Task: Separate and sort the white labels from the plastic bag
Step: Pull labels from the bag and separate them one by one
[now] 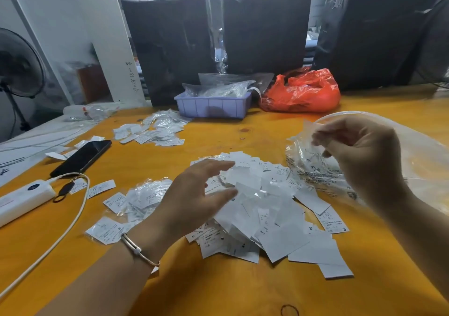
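Orange table (218,291) carries our pile of white labels (264,208) at centre. Our left hand (194,199) hovers over the pile, fingers spread and holding nothing. Our right hand (362,155) pinches the clear plastic bag (413,155), right of the pile.

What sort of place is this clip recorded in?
Probably a garment packing or warehouse workshop: large wrapped bales behind an orange worktable, a pile of white labels, and a tray of bagged labels.
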The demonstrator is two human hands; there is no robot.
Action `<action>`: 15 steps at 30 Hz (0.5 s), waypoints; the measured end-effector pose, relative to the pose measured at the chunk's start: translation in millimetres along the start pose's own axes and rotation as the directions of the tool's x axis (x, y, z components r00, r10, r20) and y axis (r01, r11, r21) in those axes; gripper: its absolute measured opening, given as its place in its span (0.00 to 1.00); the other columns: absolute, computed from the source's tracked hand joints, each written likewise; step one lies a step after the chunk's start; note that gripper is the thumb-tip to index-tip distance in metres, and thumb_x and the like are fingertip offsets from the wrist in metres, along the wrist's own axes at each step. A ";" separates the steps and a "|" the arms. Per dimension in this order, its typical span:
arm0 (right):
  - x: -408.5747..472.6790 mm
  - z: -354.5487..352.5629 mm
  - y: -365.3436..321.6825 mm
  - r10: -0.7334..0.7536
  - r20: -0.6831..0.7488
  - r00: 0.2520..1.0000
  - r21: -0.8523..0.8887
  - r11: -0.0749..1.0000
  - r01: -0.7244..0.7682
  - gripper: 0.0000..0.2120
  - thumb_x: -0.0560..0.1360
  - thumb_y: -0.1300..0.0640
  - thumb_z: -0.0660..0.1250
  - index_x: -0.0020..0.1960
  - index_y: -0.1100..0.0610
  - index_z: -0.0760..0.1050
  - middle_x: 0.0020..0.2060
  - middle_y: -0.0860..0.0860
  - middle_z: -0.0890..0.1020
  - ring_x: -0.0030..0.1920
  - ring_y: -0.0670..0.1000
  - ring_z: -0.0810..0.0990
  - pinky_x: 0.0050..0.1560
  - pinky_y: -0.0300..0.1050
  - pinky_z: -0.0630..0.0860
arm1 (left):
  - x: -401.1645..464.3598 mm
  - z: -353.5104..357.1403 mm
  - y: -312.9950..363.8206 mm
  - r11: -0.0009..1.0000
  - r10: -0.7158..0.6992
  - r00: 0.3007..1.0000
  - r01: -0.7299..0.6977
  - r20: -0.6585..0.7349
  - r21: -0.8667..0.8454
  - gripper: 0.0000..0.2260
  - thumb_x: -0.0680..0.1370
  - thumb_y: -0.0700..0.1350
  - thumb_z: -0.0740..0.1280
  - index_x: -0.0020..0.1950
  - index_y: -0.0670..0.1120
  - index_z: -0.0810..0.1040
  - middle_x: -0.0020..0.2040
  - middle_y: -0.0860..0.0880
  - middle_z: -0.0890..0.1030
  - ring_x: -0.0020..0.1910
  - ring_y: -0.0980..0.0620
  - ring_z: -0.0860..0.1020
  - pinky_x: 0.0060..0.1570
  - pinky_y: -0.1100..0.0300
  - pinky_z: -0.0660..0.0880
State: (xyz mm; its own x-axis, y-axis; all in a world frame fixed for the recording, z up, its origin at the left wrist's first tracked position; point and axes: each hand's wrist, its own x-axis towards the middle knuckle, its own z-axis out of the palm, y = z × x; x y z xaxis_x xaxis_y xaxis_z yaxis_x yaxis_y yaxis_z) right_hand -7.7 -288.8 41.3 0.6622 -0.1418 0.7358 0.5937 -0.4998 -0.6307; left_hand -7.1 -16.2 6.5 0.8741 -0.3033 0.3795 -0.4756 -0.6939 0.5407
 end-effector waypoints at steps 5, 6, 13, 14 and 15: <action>-16.0 22.6 -12.2 0.259 0.411 0.874 0.346 0.843 -0.412 0.09 0.67 0.59 0.73 0.41 0.65 0.78 0.32 0.58 0.84 0.27 0.50 0.78 0.24 0.37 0.70 | -1.9 7.9 8.2 0.989 0.097 0.981 -0.114 0.170 0.091 0.27 0.74 0.67 0.64 0.73 0.66 0.66 0.62 0.78 0.60 0.61 0.85 0.53 0.59 0.82 0.53; -19.3 26.9 -11.0 0.278 0.499 0.821 0.344 0.806 -0.482 0.09 0.66 0.58 0.72 0.42 0.64 0.79 0.33 0.59 0.84 0.28 0.51 0.78 0.25 0.38 0.70 | -1.9 8.6 10.2 0.992 0.101 0.983 -0.111 0.152 0.064 0.29 0.72 0.68 0.63 0.72 0.64 0.67 0.62 0.77 0.62 0.62 0.84 0.55 0.60 0.81 0.55; -30.8 39.4 -5.9 0.171 0.796 0.580 0.319 0.697 -0.642 0.05 0.73 0.64 0.70 0.48 0.58 0.83 0.38 0.59 0.83 0.36 0.52 0.80 0.36 0.39 0.75 | -2.9 -0.6 25.9 0.903 0.006 0.994 0.040 0.107 -0.428 0.28 0.71 0.57 0.73 0.70 0.58 0.70 0.57 0.58 0.82 0.58 0.62 0.79 0.52 0.69 0.76; -31.6 40.1 -6.5 0.153 0.797 0.585 0.319 0.715 -0.621 0.05 0.73 0.64 0.70 0.48 0.59 0.83 0.38 0.59 0.84 0.36 0.52 0.80 0.37 0.40 0.75 | -3.3 -1.5 26.9 0.888 0.006 0.993 0.048 0.115 -0.458 0.25 0.71 0.53 0.74 0.67 0.56 0.74 0.52 0.55 0.84 0.53 0.60 0.81 0.51 0.67 0.77; -31.9 41.0 -7.8 0.145 0.785 0.602 0.324 0.733 -0.598 0.05 0.73 0.63 0.71 0.48 0.60 0.82 0.38 0.59 0.84 0.36 0.52 0.80 0.36 0.40 0.75 | -3.9 -2.2 27.7 0.867 -0.009 0.993 0.067 0.120 -0.493 0.21 0.70 0.50 0.75 0.63 0.53 0.78 0.47 0.51 0.84 0.48 0.58 0.82 0.49 0.65 0.78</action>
State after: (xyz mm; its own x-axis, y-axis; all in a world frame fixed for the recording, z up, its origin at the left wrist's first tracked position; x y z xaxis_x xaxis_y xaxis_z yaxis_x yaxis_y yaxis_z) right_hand -14.7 -245.4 12.6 0.8437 0.5130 0.1582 0.1869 -0.0045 -0.9824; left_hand -23.9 -32.8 21.7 0.8838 -0.3733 0.2819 -0.4027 -0.3005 0.8646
